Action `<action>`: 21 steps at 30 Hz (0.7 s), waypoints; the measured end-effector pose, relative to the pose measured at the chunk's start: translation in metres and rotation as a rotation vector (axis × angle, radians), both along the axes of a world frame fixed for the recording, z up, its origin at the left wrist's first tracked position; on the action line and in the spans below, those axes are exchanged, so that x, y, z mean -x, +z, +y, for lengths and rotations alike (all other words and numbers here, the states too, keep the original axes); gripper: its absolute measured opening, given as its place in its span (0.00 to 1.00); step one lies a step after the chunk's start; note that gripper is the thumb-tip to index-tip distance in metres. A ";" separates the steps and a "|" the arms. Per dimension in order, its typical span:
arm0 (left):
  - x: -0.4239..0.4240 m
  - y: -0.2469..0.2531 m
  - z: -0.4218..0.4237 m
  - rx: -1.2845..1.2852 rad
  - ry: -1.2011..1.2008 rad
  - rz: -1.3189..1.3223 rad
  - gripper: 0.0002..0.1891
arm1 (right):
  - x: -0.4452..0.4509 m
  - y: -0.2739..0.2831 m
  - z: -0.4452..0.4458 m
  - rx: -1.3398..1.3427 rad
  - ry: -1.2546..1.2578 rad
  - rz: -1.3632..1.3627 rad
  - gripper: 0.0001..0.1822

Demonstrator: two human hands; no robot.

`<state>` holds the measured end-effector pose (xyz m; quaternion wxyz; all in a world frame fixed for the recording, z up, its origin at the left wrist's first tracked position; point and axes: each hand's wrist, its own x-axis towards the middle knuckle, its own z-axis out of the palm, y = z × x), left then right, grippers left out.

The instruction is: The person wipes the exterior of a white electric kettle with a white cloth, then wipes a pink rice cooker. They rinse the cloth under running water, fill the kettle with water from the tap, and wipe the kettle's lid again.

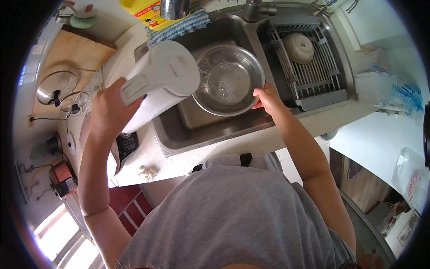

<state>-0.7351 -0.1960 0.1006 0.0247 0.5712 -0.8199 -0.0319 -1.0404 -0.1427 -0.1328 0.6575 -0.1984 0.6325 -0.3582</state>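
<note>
My left hand (112, 109) grips the handle of a white kettle or pitcher (179, 67), which is tilted over the left side of a round metal bowl (260, 72). Bubbly clear liquid (225, 84) lies in the bowl. Its spout end is partly hidden by the lid, so the stream itself is not plain. With thumb and fingers, my right hand (268, 99) pinches the bowl's right rim. The bowl is held over the left basin of a stainless steel sink (191, 117).
A metal drying rack (320, 72) with an upturned bowl (299, 48) spans the right basin. A faucet (253, 11) stands behind the sink. Back left are a striped cloth (181, 27) and a yellow container (139, 6). Glass lids (55, 87) lean at the left.
</note>
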 end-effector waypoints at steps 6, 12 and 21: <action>-0.031 0.008 0.011 0.120 0.085 0.206 0.24 | 0.029 0.052 0.043 0.106 -0.255 -0.061 0.18; -0.049 -0.018 0.014 0.081 0.123 0.389 0.22 | 0.079 0.076 0.095 0.076 -0.390 -0.007 0.20; -0.036 -0.052 0.024 0.123 -0.022 0.539 0.22 | 0.145 0.078 0.174 0.080 -0.803 0.154 0.15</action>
